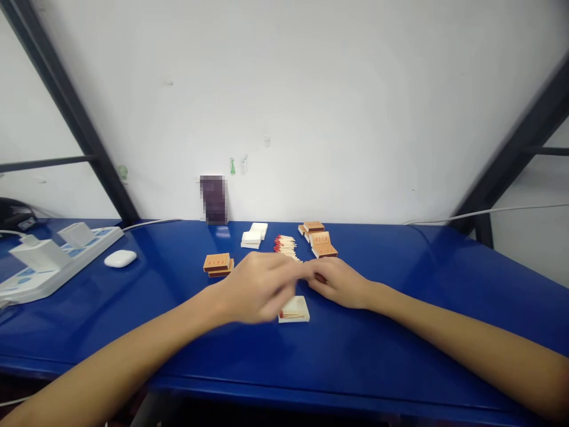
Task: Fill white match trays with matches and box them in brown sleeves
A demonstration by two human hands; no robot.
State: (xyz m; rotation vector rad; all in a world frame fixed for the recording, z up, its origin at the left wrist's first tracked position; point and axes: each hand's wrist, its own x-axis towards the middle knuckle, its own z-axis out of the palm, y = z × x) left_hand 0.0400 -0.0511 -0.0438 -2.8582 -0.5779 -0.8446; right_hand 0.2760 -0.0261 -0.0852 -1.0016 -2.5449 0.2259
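Head: left hand point(262, 287) is pointing, blurred, toward curled right hand point(335, 281); can't tell if either's fingers are holding anything; white tray point(299, 303) is sitting partly behind left thumb, match pile point(284, 244) lying just beyond fingers

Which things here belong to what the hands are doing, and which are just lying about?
Likely part of the work, near the left hand and right hand:
loose matches
white tray holding matches
white box pieces
orange matchboxes

Apparently just lying about:
power strip
white adapters
rounded white case
dark object near the wall
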